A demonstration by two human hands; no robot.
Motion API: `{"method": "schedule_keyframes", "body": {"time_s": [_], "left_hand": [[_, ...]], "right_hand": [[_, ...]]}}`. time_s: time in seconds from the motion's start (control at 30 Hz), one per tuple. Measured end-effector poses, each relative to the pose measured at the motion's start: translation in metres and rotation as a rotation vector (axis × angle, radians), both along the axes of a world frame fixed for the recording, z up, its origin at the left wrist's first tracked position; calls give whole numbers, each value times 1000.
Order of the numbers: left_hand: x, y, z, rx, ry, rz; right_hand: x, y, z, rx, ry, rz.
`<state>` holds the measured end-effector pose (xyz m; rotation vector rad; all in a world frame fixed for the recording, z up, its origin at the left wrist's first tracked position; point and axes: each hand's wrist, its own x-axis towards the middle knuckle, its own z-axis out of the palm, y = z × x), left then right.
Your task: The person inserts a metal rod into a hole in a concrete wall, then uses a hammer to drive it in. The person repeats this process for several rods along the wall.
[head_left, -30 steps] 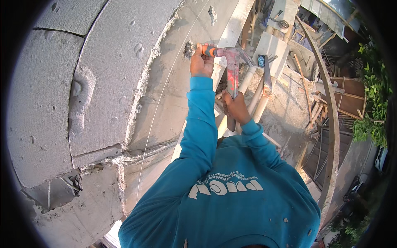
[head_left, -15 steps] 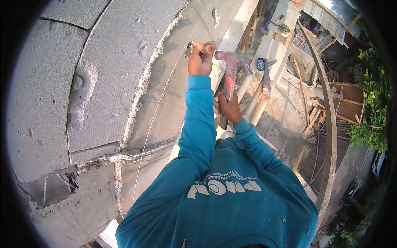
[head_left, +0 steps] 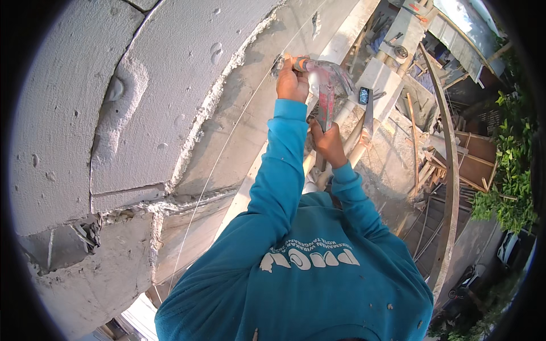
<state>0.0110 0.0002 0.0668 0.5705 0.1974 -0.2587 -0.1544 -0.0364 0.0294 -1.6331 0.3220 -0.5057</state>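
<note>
Up against the concrete face, my left hand (head_left: pixel 292 85) is closed around an orange-and-grey handled tool (head_left: pixel 300 62). Its tip, hidden by my fingers, points at a small broken hole (head_left: pixel 277 66) in the concrete; I cannot tell whether it is a chisel or a screwdriver. My right hand (head_left: pixel 330 143) grips the shaft of a worn red-and-grey claw hammer (head_left: pixel 326 105). The hammer's striking face is at the butt of the orange handle, seemingly touching it. A taut white string (head_left: pixel 219 150) runs along the concrete beside my left hand.
Pale block wall (head_left: pixel 165 108) rises on the left. On the scaffold planks (head_left: pixel 378 77) to the right lie a dark-screened phone (head_left: pixel 364 95), a flat-bladed tool (head_left: pixel 368 118) and a round tape roll (head_left: pixel 401 52). A long wooden pole (head_left: pixel 450 170) crosses farther right, above ground with scattered timber.
The hammer head has come left onto the butt of the orange handle, from a small gap beside it. My view has shifted slightly, and the handle now points more toward the hammer.
</note>
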Motion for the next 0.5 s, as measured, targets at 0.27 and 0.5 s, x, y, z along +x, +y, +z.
{"method": "schedule_keyframes", "body": {"time_s": [0.27, 0.5], "left_hand": [[3, 1, -11, 37, 45, 29], [1, -16, -2, 7, 18, 30]], "right_hand": [[-37, -57, 145, 482, -463, 75], [-3, -22, 26, 206, -330, -35]]}}
